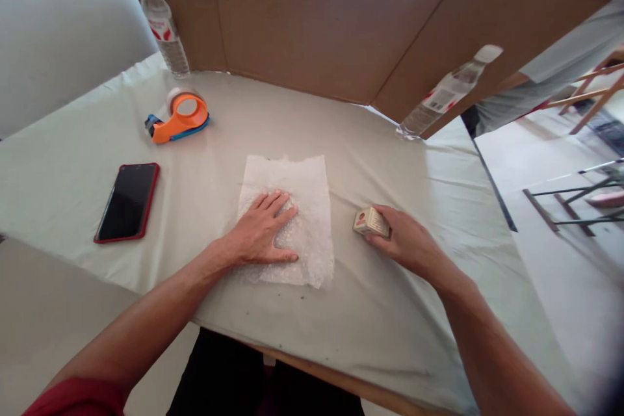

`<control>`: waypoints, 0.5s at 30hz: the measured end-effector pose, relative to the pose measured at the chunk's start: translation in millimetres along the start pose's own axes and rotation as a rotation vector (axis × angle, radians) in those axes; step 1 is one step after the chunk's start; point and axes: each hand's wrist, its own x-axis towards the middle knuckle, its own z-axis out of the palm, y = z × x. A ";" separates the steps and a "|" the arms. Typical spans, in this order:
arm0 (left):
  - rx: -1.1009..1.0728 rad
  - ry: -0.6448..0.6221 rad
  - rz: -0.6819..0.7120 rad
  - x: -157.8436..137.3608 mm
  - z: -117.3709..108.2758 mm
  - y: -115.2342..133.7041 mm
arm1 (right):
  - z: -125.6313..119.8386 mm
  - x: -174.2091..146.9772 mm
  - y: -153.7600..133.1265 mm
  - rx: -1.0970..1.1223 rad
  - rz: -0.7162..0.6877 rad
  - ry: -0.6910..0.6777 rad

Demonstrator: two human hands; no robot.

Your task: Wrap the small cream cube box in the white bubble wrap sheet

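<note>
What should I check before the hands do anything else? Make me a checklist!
1. Bubble wrap spread out: ok.
2. Left hand resting on it, fingers spread: ok.
3. Right hand gripping the small box: ok.
4. Small box over the bubble wrap: not ok, it's to the right of it.
5. Small box lifted off the tablecloth: cannot tell.
6. Tape dispenser clear of both hands: ok.

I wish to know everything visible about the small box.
The small box is cream, apparently cardboard, with print too small to read and a reddish mark on its left-facing end. The person's right grip holds it, hiding its right part. It is right of the bubble wrap, not touching it; whether it rests on the cloth is unclear.
</note>
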 end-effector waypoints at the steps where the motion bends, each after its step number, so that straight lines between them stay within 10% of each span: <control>1: 0.006 0.002 0.004 -0.3 -0.1 -0.5 | 2.5 -5.8 4.5 -0.006 0.005 -0.005; 7: 0.015 0.005 0.018 -0.8 0.0 -2.6 | -19.0 -21.2 -55.2 0.056 -0.094 0.265; 15: -0.043 0.019 0.053 1.1 -0.4 -5.8 | 50.4 39.7 -143.7 0.330 -0.292 -0.012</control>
